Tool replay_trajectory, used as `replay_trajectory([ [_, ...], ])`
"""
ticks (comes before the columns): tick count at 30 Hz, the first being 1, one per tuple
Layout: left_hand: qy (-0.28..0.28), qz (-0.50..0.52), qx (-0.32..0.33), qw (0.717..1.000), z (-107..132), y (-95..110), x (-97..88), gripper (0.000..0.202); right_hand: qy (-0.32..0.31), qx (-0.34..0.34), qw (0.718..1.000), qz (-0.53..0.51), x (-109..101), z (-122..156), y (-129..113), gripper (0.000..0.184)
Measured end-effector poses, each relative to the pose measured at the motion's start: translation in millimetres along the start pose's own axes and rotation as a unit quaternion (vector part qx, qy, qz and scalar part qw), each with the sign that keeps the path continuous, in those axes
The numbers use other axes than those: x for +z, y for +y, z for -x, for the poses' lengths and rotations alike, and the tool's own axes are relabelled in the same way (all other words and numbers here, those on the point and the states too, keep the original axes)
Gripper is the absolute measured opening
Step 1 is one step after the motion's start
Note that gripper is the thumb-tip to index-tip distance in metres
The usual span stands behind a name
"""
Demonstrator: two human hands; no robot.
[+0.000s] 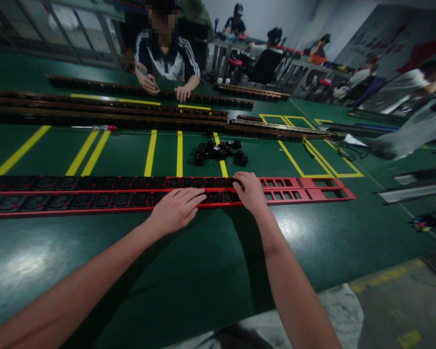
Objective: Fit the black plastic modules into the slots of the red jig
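Two long red strips [305, 189] lie side by side across the green table [210, 261], most of their slots filled with black sockets. My left hand [176, 208] lies flat on the near strip, fingers stretched out over the sockets. My right hand [250, 190] presses down on the strips where the filled slots end, fingers curled over a black socket [227, 196]; empty slots follow to the right. A pile of loose black sockets [220, 151] sits just beyond the strips.
Yellow lines mark the table. More long dark strips [131, 116] lie across the far side, where a seated person rests both hands [167, 87] on one. Other people work at tables behind. A black cable [349, 151] and plastic bag [414, 128] lie at right.
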State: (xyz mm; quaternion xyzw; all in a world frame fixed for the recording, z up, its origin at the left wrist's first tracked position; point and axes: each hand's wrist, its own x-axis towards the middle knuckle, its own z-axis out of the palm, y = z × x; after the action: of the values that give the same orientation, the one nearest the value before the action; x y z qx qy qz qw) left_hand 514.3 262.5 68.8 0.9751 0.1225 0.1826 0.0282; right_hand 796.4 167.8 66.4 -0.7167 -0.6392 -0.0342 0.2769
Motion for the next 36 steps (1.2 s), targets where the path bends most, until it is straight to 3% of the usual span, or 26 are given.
replay_trajectory([
  [7,-0.003,0.006,-0.003,1.000,0,1,-1.7,0.042,-0.021,0.031,0.999,-0.023,0,-2,0,0.026],
  [28,-0.002,0.021,-0.008,1.000,0,0,-1.1,0.042,-0.053,0.034,0.998,-0.013,-5,-6,-2,0.024],
  [32,0.004,0.015,-0.005,1.000,-1,0,-0.2,0.041,-0.077,0.061,0.995,0.004,-10,-19,-4,0.017],
  [36,0.009,0.010,-0.004,1.000,-2,1,0.0,0.040,-0.141,0.096,0.984,0.056,-19,-45,-12,0.004],
])
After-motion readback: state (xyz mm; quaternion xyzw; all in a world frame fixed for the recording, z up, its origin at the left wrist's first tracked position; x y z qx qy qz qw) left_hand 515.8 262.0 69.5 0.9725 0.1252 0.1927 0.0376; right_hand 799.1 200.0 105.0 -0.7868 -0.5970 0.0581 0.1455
